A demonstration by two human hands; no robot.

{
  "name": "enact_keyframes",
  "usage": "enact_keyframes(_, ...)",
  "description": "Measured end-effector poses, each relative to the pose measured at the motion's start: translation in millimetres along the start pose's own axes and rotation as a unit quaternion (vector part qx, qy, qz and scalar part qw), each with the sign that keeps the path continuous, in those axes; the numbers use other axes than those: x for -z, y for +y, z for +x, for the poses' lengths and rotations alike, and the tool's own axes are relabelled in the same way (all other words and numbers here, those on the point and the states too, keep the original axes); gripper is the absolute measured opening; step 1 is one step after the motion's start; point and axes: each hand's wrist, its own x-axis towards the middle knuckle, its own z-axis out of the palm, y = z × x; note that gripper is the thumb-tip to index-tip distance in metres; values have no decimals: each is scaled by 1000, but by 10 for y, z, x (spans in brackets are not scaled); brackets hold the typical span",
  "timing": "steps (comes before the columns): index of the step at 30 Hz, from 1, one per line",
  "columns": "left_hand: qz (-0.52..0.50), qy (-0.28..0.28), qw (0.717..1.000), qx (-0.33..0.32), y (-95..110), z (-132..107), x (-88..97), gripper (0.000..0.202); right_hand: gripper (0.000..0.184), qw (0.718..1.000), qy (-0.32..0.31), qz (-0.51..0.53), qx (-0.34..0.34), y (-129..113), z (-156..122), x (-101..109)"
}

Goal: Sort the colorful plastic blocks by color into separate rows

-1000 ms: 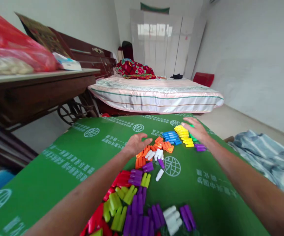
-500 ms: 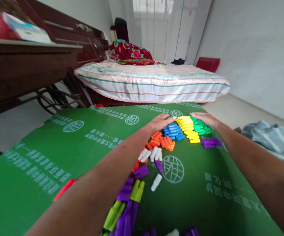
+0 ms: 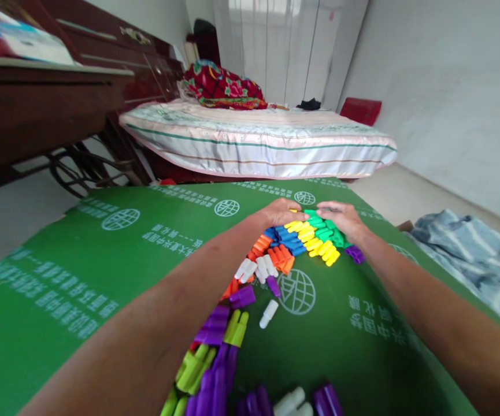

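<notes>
Rows of small plastic pegs lie on a green board (image 3: 102, 271): yellow pegs (image 3: 314, 240), green pegs (image 3: 325, 231), blue pegs (image 3: 286, 238), orange pegs (image 3: 276, 254) and white pegs (image 3: 256, 268). My left hand (image 3: 278, 212) lies flat at the far end of the blue and yellow rows, fingers stretched out and touching them. My right hand (image 3: 340, 216) rests on the green pegs with fingers curved over them. A small purple group (image 3: 354, 253) sits just below my right wrist. A loose white peg (image 3: 269, 314) lies alone nearer to me.
A pile of purple and lime pegs (image 3: 215, 358) lies near the front edge. A bed (image 3: 258, 144) stands beyond the board, a dark wooden table (image 3: 37, 110) at the left, and a blue-grey cloth (image 3: 470, 254) at the right.
Both hands have closed in on the far ends of the coloured rows. The yellow, green and blue rows have been pushed closer together and slanted toward me.
</notes>
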Motion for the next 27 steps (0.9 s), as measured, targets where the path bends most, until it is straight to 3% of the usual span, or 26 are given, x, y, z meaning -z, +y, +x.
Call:
enact_keyframes(4,-5,-2,1000,25,-4,-225,50,59,39,997,29,38,-63,-68,-234,-160)
enact_keyframes(11,-10,-14,999,28,33,-676,94,60,43,998,-9,44,-48,-165,-643,-529)
enact_keyframes(16,-21,-15,999,30,-61,-1062,237,55,35,998,-28,43,-23,-284,-959,-765)
enact_keyframes(21,-30,-25,998,40,-93,-1437,431,53,32,995,-95,26,-8,-521,-1333,-985)
enact_keyframes(27,-50,-48,996,58,-78,-1800,552,51,20,981,-164,-19,99,-743,-1693,-1243)
